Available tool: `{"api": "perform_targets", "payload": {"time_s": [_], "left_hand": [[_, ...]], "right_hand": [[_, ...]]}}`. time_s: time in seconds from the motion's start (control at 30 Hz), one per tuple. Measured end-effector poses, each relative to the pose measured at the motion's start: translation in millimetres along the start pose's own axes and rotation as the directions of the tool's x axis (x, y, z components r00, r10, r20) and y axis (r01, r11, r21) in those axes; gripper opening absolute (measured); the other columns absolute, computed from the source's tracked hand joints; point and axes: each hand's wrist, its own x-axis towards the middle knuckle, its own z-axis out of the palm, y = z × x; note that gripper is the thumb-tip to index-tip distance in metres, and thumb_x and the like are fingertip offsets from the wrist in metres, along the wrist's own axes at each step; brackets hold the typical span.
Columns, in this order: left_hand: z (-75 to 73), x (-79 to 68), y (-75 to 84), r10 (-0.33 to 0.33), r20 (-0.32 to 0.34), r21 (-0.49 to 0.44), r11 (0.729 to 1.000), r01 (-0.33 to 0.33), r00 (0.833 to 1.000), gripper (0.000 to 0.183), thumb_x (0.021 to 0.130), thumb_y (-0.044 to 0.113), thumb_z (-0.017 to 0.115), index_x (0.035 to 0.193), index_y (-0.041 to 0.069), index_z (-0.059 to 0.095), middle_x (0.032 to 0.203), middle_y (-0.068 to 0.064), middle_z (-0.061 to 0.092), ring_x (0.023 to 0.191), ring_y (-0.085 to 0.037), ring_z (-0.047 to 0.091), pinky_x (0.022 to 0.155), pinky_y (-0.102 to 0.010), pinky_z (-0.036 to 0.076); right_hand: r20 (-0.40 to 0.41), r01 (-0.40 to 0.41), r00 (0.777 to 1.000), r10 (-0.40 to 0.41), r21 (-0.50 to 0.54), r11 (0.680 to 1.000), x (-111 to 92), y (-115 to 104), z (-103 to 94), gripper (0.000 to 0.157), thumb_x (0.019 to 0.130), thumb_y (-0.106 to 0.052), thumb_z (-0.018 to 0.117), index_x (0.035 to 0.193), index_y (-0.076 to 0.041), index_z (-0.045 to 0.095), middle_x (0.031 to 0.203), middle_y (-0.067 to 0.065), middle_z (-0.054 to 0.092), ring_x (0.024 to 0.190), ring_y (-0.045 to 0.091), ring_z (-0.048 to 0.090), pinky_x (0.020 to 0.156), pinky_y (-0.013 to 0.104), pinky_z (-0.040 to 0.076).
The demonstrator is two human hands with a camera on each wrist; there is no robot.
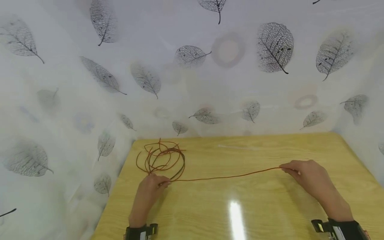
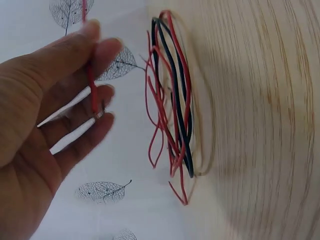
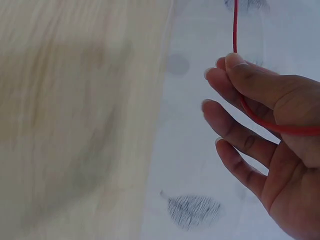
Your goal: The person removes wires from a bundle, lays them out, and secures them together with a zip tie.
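Note:
A single red wire (image 1: 222, 177) runs almost straight between the two hands, above the wooden table. My left hand (image 1: 151, 190) pinches it near one end, between thumb and forefinger; in the left wrist view a short tail with a bare metal tip hangs below the pinch. My right hand (image 1: 310, 178) pinches the other part with thumb and forefinger. From there the red wire (image 3: 260, 120) curves across the right palm, as the right wrist view shows. Just beyond the left hand lies a loose coil of red and black wires (image 2: 172, 95).
The wooden table (image 1: 270, 200) has a bright light reflection near its front middle. Behind it and at both sides hangs white sheeting (image 1: 192, 86) printed with dark leaves. Dark straps with small devices (image 1: 336, 228) sit on both wrists.

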Motion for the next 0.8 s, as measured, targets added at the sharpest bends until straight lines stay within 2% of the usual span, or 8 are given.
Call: {"api": "perform_targets", "payload": {"time_s": [0.1,0.2,0.4,0.5,0.67,0.8], "left_hand": [[5.8,-1.0,7.1,-0.016,0.047,0.035,0.999,0.014,0.999,0.013,0.072,0.02,0.084,0.084,0.024,0.081,0.075,0.014,0.073,0.057,-0.003,0.047,0.049,-0.023,0.042],[12.9,-1.2,12.1,-0.005,0.098,0.043,0.999,0.0,0.995,0.011,0.073,0.022,0.083,0.083,0.025,0.081,0.075,0.014,0.072,0.06,-0.003,0.05,0.05,-0.021,0.044],[23.8,-2.0,15.6,0.006,0.152,0.012,1.0,-0.008,0.988,0.008,0.073,0.021,0.084,0.079,0.022,0.08,0.074,0.012,0.068,0.067,-0.006,0.056,0.059,-0.026,0.051],[28.5,-3.5,15.7,0.008,0.169,0.019,1.0,-0.012,0.986,0.007,0.072,0.021,0.083,0.079,0.022,0.08,0.073,0.012,0.066,0.068,-0.007,0.058,0.06,-0.027,0.052],[32.1,-7.6,15.9,0.004,0.191,0.021,1.0,-0.008,0.982,0.011,0.07,0.018,0.084,0.078,0.022,0.079,0.078,0.012,0.071,0.071,-0.008,0.061,0.062,-0.028,0.053],[30.8,-7.7,14.6,-0.006,0.195,-0.003,1.0,0.006,0.981,0.013,0.069,0.017,0.084,0.079,0.022,0.078,0.081,0.012,0.072,0.074,-0.009,0.062,0.065,-0.031,0.054]], "right_hand": [[0.072,-0.081,0.994,0.082,-0.012,0.997,-14.4,15.6,-5.7,0.02,0.076,-0.016,0.08,0.097,-0.015,0.08,0.076,0.003,0.076,0.052,0.016,0.062,0.042,0.034,0.047],[0.11,-0.129,0.985,0.131,-0.017,0.991,-25.6,26.7,-7.5,0.018,0.077,-0.015,0.079,0.096,-0.014,0.08,0.077,0.007,0.076,0.054,0.019,0.062,0.043,0.036,0.047],[0.026,-0.059,0.998,0.06,-0.052,0.997,-44.1,42.4,-0.9,0.018,0.069,-0.012,0.082,0.087,-0.013,0.081,0.077,-0.001,0.072,0.067,0.026,0.062,0.055,0.044,0.051],[-0.002,-0.083,0.997,0.083,-0.061,0.995,-53.6,49.6,1.7,0.018,0.066,-0.013,0.083,0.084,-0.015,0.081,0.075,-0.002,0.072,0.07,0.03,0.062,0.057,0.049,0.048],[-0.002,-0.126,0.992,0.126,-0.054,0.991,-59.4,58.9,6.1,0.017,0.067,-0.015,0.083,0.082,-0.022,0.08,0.084,0.001,0.072,0.084,0.033,0.06,0.069,0.059,0.042],[-0.002,-0.128,0.992,0.128,-0.052,0.99,-59.7,60.6,10.4,0.017,0.067,-0.015,0.084,0.083,-0.022,0.081,0.079,-0.005,0.067,0.081,0.031,0.058,0.065,0.056,0.042]]}}
